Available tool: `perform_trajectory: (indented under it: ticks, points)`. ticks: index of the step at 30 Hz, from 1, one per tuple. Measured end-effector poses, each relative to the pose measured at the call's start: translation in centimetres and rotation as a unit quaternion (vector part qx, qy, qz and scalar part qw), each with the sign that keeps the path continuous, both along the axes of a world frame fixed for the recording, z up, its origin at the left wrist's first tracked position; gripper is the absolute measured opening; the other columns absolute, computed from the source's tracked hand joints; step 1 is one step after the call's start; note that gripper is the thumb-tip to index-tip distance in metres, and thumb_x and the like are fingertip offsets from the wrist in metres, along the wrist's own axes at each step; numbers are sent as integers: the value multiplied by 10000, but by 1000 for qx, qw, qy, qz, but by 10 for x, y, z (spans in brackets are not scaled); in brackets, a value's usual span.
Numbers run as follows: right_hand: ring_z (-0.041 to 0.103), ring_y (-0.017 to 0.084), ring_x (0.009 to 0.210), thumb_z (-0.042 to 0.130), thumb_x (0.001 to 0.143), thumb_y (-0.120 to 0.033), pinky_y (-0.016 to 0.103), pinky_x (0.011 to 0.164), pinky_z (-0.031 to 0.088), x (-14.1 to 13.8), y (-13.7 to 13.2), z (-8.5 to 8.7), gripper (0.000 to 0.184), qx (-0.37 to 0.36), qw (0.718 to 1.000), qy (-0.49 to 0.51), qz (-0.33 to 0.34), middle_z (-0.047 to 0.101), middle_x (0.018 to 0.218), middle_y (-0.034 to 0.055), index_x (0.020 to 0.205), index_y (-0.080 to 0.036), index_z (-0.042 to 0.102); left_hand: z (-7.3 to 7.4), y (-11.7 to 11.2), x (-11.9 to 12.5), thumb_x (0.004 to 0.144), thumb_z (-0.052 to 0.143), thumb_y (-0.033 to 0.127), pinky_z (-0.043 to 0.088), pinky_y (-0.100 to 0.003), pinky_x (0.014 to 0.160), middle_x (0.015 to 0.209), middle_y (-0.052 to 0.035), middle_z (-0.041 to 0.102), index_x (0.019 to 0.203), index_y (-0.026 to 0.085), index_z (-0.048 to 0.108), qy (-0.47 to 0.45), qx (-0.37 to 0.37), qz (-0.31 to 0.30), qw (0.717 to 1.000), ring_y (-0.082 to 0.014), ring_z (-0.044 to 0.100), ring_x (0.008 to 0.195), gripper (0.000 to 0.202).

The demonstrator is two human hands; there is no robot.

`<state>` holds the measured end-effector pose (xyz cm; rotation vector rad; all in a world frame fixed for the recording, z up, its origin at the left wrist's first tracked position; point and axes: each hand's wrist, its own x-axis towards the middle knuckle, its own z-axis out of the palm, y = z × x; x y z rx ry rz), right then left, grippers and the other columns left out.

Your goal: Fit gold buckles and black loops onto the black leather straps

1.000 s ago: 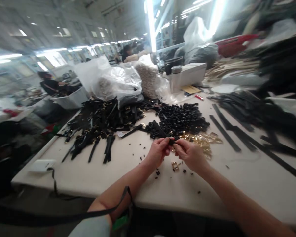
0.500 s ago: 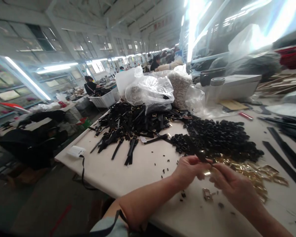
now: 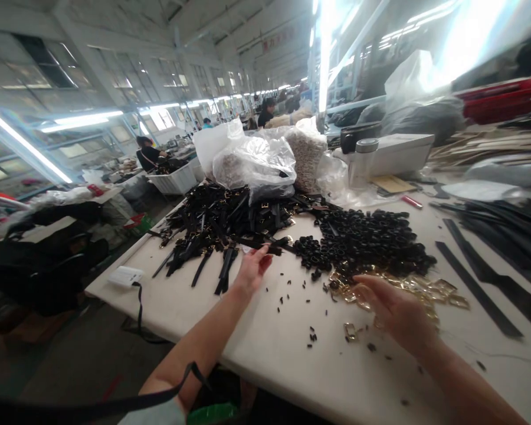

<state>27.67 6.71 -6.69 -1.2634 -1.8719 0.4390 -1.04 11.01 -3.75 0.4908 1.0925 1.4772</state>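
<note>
My left hand [image 3: 250, 273] reaches to the near edge of a heap of black straps [image 3: 223, 218] with gold buckles. Its fingers are stretched out and apart, against a dark strap [image 3: 272, 250] that lies on the heap's edge. My right hand [image 3: 396, 310] is over the near side of a pile of gold buckles [image 3: 418, 287]. Its fingers point left, loosely extended, and their tips are slightly blurred among the buckles; no held thing shows. Behind that pile lies a mound of small black loops [image 3: 367, 239]. One single gold buckle [image 3: 350, 332] rests on the table left of my right hand.
Small black bits [image 3: 312, 337] are scattered over the pale table [image 3: 265, 336]. Long black strips [image 3: 478, 289] lie at the right. Plastic bags [image 3: 256, 159], a clear jar [image 3: 363, 162] and a red marker [image 3: 411, 202] stand or lie farther back. A white box [image 3: 126, 275] with a cord sits at the left edge.
My hands have moved apart. The left went from the strap and buckle they were working on to the strap heap; the right shifted to the buckle pile. The view has turned slightly right.
</note>
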Motion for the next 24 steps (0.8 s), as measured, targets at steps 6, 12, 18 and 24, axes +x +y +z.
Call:
perform_trajectory:
  ticks: [6,12,18,24]
  points:
    - [724,197,679,506,900,-413,281,622,554,0,4,-5,272,25,999,-33,9,763,851,34,974,-230,694,-5,7,-92,775,690,37,564,-208,638,720,-42,705,822,117,644,3,-6,171,985,-109,680,631,104]
    - [724,202,743,507,900,-384,292,686,553,-1,4,-6,252,6,999,-47,8,761,872,39,958,-230,698,-6,14,-144,859,562,-3,558,-186,637,685,-11,652,768,132,555,24,-15,282,959,-79,652,610,163]
    - [708,189,740,491,925,-335,284,672,533,-1,1,2,243,-14,999,-46,10,753,866,49,943,-208,697,15,11,-182,942,502,170,443,-114,454,521,68,485,647,170,405,95,-43,309,945,-36,510,435,311]
    - [700,171,724,503,934,-305,258,657,514,-2,1,0,210,29,999,-26,4,746,845,38,922,-209,690,5,23,-140,764,713,374,429,-173,468,562,42,566,656,162,521,250,-25,145,957,-87,558,494,306]
